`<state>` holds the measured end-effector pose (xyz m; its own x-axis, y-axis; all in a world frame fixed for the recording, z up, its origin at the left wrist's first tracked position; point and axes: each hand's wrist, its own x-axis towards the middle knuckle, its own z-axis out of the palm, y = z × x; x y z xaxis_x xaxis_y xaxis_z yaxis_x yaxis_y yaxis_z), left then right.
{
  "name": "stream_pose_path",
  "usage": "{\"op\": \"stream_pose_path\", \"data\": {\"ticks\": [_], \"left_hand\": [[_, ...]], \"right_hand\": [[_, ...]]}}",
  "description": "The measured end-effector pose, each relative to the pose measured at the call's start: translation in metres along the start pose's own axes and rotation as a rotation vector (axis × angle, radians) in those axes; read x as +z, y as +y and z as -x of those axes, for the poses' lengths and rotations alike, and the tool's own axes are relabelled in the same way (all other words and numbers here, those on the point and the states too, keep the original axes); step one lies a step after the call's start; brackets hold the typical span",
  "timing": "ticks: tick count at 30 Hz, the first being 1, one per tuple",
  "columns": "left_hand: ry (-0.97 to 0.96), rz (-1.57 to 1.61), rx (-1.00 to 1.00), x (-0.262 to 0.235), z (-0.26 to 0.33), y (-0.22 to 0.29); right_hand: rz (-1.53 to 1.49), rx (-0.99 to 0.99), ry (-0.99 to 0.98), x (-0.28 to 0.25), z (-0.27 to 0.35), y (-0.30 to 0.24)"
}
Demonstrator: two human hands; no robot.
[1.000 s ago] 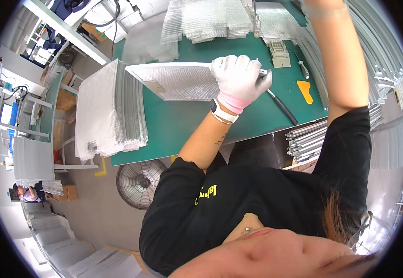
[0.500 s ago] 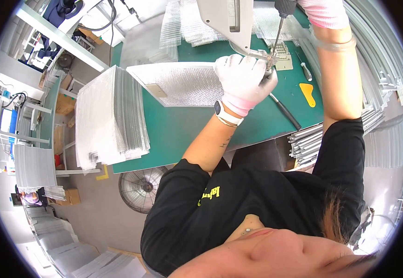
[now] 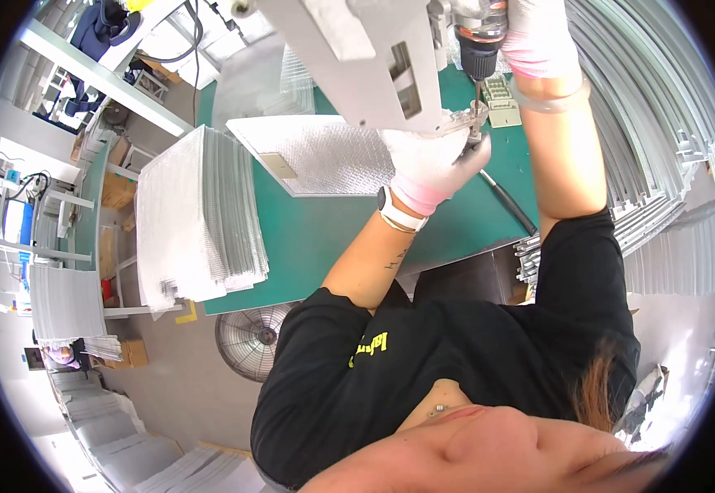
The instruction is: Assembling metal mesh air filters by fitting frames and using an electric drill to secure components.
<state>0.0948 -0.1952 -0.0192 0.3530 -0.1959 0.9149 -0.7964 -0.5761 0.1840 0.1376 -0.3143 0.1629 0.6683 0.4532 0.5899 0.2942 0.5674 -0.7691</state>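
My right hand (image 3: 540,37), in a white glove with a pink cuff, grips a power drill (image 3: 479,45) whose long bit points down. The bit meets a small metal fitting (image 3: 474,123) at the end of a large grey slotted housing (image 3: 374,57). My left hand (image 3: 435,164), gloved likewise, closes around that fitting; dark fingertips show on its right side. Beside it a silver textured panel (image 3: 325,156) in a thin white frame lies on the green table (image 3: 308,246). The drill's upper part goes out of the top edge.
A stack of silver mesh sheets (image 3: 197,214) stands at the table's left. A black-handled tool (image 3: 509,205) lies near the front edge, a pale plastic tray (image 3: 501,103) behind. Metal profiles (image 3: 629,123) fill the right side. A floor fan (image 3: 259,337) stands below.
The drill has come lower, and my right arm has shifted left, now covering the yellow tool and screwdriver. The grey housing reaches further down into view and leans more. My left hand stays nearly in place.
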Motion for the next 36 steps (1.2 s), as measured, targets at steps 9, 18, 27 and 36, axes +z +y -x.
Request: {"op": "stream_pose_path", "data": {"ticks": [9, 18, 27, 36], "left_hand": [[-0.014, 0.321, -0.039, 0.004, 0.001, -0.002], [-0.211, 0.365, -0.072, -0.013, -0.007, 0.006], [-0.147, 0.013, -0.033, -0.017, 0.005, 0.016], [-0.009, -0.071, 0.075, -0.041, 0.014, 0.028]], "right_hand": [[-0.416, 0.002, 0.216, 0.012, 0.008, 0.015], [-0.292, -0.224, 0.394, -0.022, 0.014, 0.047], [0.086, -0.21, 0.327, -0.06, 0.024, 0.059], [-0.747, -0.133, -0.198, 0.017, -0.005, -0.05]]}}
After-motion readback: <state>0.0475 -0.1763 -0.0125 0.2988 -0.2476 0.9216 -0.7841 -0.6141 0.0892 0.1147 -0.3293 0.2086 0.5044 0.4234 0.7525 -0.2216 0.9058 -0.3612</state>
